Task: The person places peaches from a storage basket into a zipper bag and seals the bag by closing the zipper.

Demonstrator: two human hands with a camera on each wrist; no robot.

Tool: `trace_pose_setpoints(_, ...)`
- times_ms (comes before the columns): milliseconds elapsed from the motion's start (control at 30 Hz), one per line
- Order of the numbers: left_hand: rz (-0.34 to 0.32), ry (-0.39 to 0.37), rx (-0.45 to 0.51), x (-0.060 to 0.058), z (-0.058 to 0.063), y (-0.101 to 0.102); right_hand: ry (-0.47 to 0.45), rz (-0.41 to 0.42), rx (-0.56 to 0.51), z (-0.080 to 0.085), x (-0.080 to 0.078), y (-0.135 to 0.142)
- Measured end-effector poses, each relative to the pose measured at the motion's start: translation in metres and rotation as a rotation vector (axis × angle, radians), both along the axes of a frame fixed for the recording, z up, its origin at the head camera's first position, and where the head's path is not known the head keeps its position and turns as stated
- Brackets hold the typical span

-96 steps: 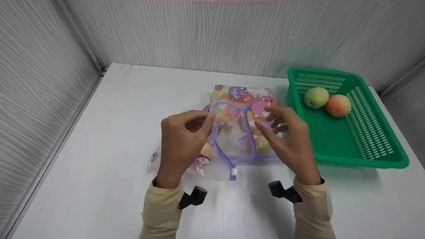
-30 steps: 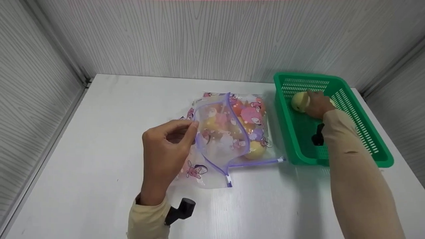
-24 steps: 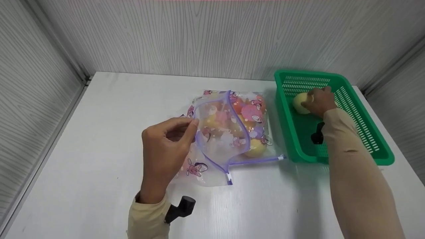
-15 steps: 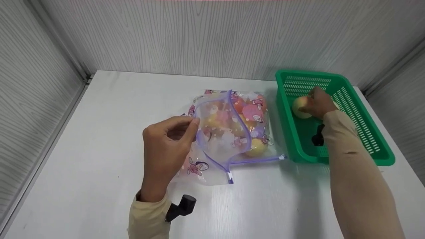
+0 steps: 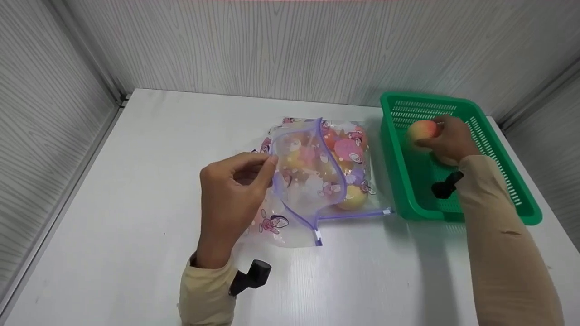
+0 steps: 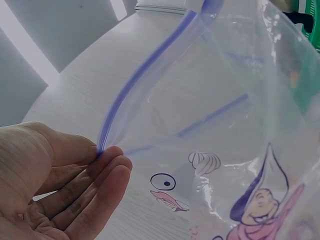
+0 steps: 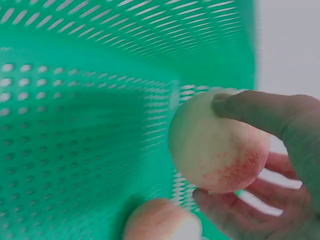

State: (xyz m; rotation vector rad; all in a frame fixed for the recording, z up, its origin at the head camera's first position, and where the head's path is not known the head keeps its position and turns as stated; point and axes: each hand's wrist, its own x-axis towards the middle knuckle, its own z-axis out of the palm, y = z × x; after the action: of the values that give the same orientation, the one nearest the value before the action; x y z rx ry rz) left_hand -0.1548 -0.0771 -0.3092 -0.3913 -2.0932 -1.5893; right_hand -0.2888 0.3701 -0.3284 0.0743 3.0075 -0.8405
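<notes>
My left hand pinches the purple-edged rim of a clear zip bag printed with pink cartoon figures. The bag's mouth gapes open; in the left wrist view thumb and fingertips meet on the purple strip. Over at the right, my right hand grips a pale peach with a red blush, inside the green basket. Thumb and fingers lie on opposite sides of that peach in the right wrist view. Below it a second peach rests in the basket, mostly hidden by the hand in the head view.
Behind the held bag lies another printed zip bag, filled with yellow and orange round fruit, its purple zip along the near edge. The basket stands right of it on the white table. Grey wood-grain panels enclose the table.
My right hand went from beside the bag's mouth into the basket and took hold of a peach, now slightly raised and turned to show its blush. My left hand keeps pinching the bag's rim.
</notes>
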Motion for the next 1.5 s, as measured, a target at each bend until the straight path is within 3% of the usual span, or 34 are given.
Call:
trace_pose_setpoints(133,0.009,-0.005,0.004,0.001,0.0,-0.002,0.145,-0.101,-0.098,0.008,0.016,-0.014)
trace_pose_setpoints(267,0.016,-0.01,0.008,0.001,-0.001,-0.004,0.233,-0.226,-0.234,0.011,0.034,-0.032)
trace_pose_setpoints(433,0.009,-0.009,0.014,0.0,-0.001,-0.004,0.333,-0.317,-0.513,0.017,0.058,-0.062)
trace_pose_setpoints(600,0.001,-0.009,0.016,0.0,-0.001,-0.002,0.488,-0.239,-0.923,0.019,0.08,-0.099)
trace_pose_setpoints(700,0.005,-0.007,0.02,0.0,-0.001,-0.002,0.542,-0.158,-1.039,0.02,0.092,-0.12)
trace_pose_setpoints(900,-0.002,-0.005,0.027,0.001,-0.001,0.0,0.572,-0.047,-1.024,0.019,0.106,-0.15)
trace_pose_setpoints(1133,-0.01,-0.001,0.022,0.0,0.0,0.002,0.526,0.081,-1.053,0.014,0.118,-0.161)
trace_pose_setpoints(1267,-0.011,0.001,0.021,-0.001,0.001,0.001,0.504,0.196,-1.059,0.017,0.123,-0.168)
trace_pose_setpoints(1367,-0.013,-0.001,0.026,0.0,0.001,0.0,0.483,0.295,-1.006,0.018,0.126,-0.176)
trace_pose_setpoints(1500,-0.01,-0.007,0.027,0.0,0.0,0.0,0.48,0.393,-0.854,0.016,0.128,-0.186)
